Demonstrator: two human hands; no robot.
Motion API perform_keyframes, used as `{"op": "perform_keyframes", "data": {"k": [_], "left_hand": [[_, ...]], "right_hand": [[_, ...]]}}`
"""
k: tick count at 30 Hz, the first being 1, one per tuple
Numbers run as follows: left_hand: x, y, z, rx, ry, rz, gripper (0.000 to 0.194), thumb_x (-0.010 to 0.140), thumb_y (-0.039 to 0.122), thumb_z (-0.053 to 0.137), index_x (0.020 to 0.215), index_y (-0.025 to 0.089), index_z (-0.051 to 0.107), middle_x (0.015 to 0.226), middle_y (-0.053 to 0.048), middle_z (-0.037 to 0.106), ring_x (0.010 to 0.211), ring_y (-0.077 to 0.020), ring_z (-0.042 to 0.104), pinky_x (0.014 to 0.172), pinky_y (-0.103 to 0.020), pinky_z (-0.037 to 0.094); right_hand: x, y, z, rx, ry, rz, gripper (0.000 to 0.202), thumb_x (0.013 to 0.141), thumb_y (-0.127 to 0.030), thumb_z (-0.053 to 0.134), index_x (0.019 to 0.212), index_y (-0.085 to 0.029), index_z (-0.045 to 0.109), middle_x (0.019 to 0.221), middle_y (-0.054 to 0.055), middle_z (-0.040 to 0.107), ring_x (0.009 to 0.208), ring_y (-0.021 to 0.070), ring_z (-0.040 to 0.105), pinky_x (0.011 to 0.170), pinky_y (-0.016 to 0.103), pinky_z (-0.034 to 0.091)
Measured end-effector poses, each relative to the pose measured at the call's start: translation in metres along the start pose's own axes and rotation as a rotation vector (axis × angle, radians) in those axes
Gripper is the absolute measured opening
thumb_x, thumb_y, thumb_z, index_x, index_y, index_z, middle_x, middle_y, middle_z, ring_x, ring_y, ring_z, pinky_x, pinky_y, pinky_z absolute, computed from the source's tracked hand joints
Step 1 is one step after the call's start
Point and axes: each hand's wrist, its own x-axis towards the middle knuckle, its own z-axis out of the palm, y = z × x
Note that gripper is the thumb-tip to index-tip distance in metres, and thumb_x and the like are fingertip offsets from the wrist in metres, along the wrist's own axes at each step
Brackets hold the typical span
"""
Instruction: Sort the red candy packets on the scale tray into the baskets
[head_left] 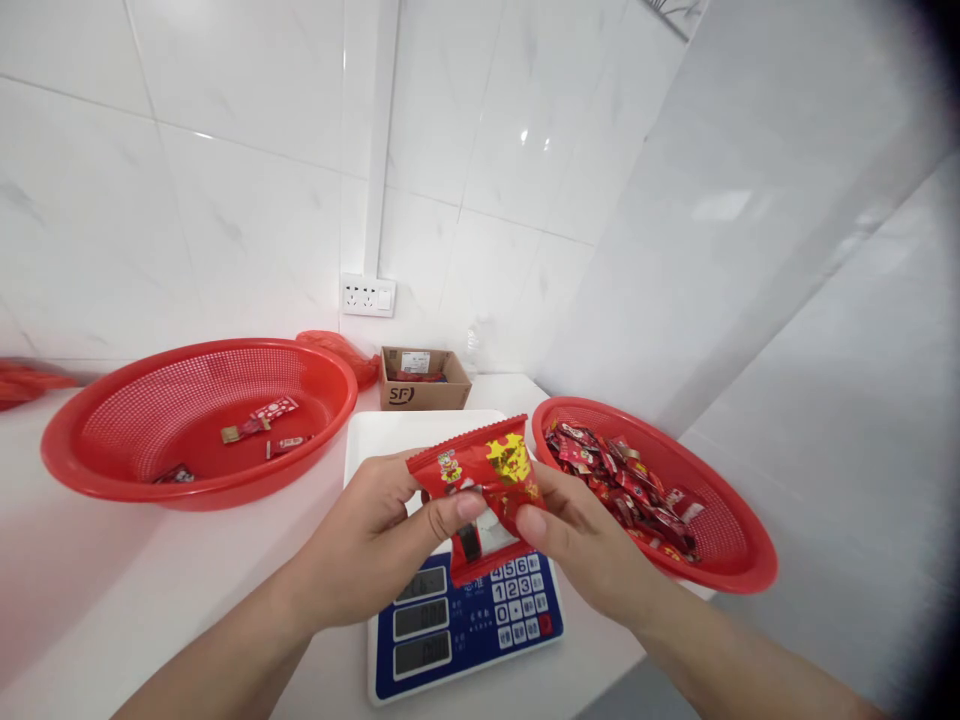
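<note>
A red packet [487,490] with yellow print and a clear window is held up in the middle of the view. My left hand [397,535] grips its left side, thumb on the front. On its right side, my right hand [574,530] pinches it, thumb also on the front. Beneath both hands lies a white digital scale [465,640] with a blue panel, displays and number keys. The packet and hands cover part of its plate and keypad.
To the left, a red basket [199,485] holds several small packets. A fuller red basket [739,545] of red packets stands right. Behind the scale are a cardboard box [421,395] and a red bag [341,352]. A socket [368,296] is on the tiled wall.
</note>
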Motion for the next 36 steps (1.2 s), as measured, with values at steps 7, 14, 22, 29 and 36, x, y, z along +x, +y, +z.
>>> {"op": "perform_keyframes", "data": {"k": [7,14,22,29,36], "left_hand": [[-0.001,0.0,0.0,-0.055,-0.02,-0.052,0.021,0.091,0.034,0.061,0.104,0.025,0.075,0.09,-0.001,0.074,0.084,-0.0189,0.065,0.077,-0.029,0.052],[0.001,-0.003,0.001,-0.173,-0.059,-0.075,0.04,0.082,0.055,0.063,0.103,0.022,0.074,0.091,-0.004,0.074,0.083,-0.0194,0.066,0.072,-0.026,0.051],[0.006,-0.008,0.005,-0.084,-0.093,-0.209,0.045,0.084,0.049,0.065,0.12,0.021,0.063,0.101,-0.006,0.071,0.086,-0.0208,0.065,0.072,-0.03,0.053],[0.008,-0.011,0.004,-0.188,0.103,-0.249,0.035,0.091,0.04,0.058,0.119,0.021,0.051,0.105,-0.008,0.068,0.085,-0.0189,0.065,0.059,-0.024,0.055],[0.005,-0.007,0.007,-0.194,0.249,-0.272,0.066,0.091,0.037,0.059,0.145,0.029,0.023,0.077,0.002,0.065,0.058,-0.0107,0.055,0.045,-0.017,0.048]], "right_hand": [[0.002,-0.012,0.0,-0.129,0.13,0.0,0.042,0.08,-0.061,0.064,0.089,-0.02,0.067,0.084,0.006,0.07,0.075,0.0183,0.065,0.069,0.031,0.054],[0.005,-0.016,0.007,-0.262,0.236,-0.078,0.029,0.086,-0.048,0.062,0.086,-0.02,0.069,0.078,0.003,0.073,0.068,0.0152,0.066,0.059,0.025,0.054],[0.008,-0.011,0.006,-0.353,0.352,-0.135,0.027,0.087,-0.046,0.061,0.081,-0.02,0.066,0.073,0.002,0.069,0.063,0.0144,0.063,0.057,0.025,0.052],[0.006,0.005,-0.038,-0.544,0.42,-0.013,0.033,0.088,-0.051,0.052,0.099,-0.021,0.062,0.086,0.006,0.07,0.074,0.0184,0.066,0.06,0.029,0.054],[0.006,0.046,-0.13,-0.975,0.542,0.295,0.018,0.079,-0.025,0.062,0.094,-0.02,0.069,0.101,0.012,0.074,0.096,0.0306,0.068,0.088,0.045,0.05]]}}
